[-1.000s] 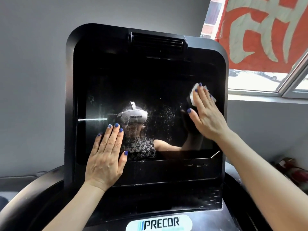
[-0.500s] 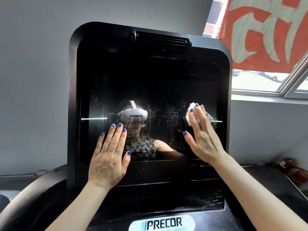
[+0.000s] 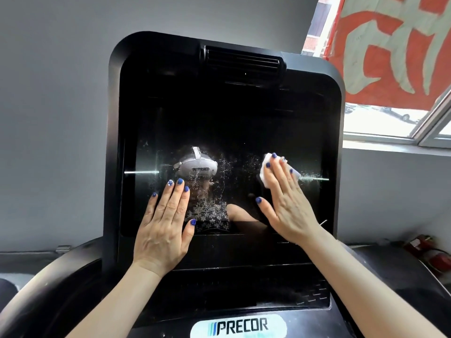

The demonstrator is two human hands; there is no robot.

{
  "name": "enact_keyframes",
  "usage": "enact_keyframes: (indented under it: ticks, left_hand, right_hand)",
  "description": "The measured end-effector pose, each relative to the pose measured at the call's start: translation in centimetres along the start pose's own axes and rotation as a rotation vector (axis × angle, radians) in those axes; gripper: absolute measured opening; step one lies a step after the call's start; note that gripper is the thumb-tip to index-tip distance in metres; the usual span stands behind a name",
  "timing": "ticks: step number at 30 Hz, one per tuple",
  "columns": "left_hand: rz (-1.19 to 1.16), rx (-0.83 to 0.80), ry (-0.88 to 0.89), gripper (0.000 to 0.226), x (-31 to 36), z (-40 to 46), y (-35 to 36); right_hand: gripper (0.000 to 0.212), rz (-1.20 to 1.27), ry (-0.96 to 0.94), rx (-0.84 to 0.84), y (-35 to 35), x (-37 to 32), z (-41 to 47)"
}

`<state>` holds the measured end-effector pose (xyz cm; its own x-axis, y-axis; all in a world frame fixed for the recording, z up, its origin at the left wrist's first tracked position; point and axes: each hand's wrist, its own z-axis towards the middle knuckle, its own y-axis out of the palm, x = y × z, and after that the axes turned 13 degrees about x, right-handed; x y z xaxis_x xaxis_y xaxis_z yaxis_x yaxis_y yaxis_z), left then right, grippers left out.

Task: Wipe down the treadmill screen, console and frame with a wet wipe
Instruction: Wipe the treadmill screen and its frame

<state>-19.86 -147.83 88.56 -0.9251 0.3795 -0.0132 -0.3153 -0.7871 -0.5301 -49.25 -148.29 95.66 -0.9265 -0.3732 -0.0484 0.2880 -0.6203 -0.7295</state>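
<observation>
— What stands around the treadmill screen (image 3: 234, 132)?

— A grey wall behind it, a window (image 3: 390, 123) at upper right with a red banner (image 3: 390, 45) hanging across it, and something red (image 3: 424, 250) low at the right edge, too blurred to name. Below the screen sits the console (image 3: 244, 296), with a PRECOR label (image 3: 241, 326) cut off by the bottom of the frame.

— Anything hard to read?

— The glass is dark and reflective, with specks and streaks across the middle. A vent (image 3: 241, 63) tops the housing.

— And the wet wipe (image 3: 267, 172)?

— It lies on the right half of the screen, pinned under the flat fingers of the right hand (image 3: 288, 203); white edges show beyond the fingertips, the rest is covered. The fingers are straight, pressing it — not curled round it.

— The left hand (image 3: 163, 228)?

— Flat on the lower left of the glass, fingers extended, holding nothing, well apart from the wipe.
</observation>
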Motion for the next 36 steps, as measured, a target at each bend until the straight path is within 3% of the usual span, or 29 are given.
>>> enact_keyframes:
  ticks: [10, 15, 20, 26, 36]
  left_hand:
    - [-0.021, -0.029, 0.005, 0.064, -0.1, 0.1, -0.2]
    - [-0.164, -0.064, 0.041, 0.059, -1.2, 0.5, -1.6]
    - [-0.157, -0.064, 0.123, 0.059, -4.8, 1.2, -3.1]
    - [-0.112, -0.056, 0.131, 0.059, -8.9, 1.0, -3.0]
    - [-0.152, 0.022, 0.155, 0.063, -9.3, 0.4, -2.0]
  right_hand:
    - [0.077, -0.001, 0.105, 0.002, -0.5, -1.0, 9.6]
    - [0.079, -0.017, 0.015, -0.017, 0.0, -1.7, 6.3]
    - [0.075, -0.065, -0.069, -0.052, 0.7, -2.1, 1.1]
    - [0.063, -0.003, 0.061, 0.114, 1.1, -4.2, 0.6]
    - [0.08, -0.037, 0.204, 0.036, 1.7, -4.8, 10.4]
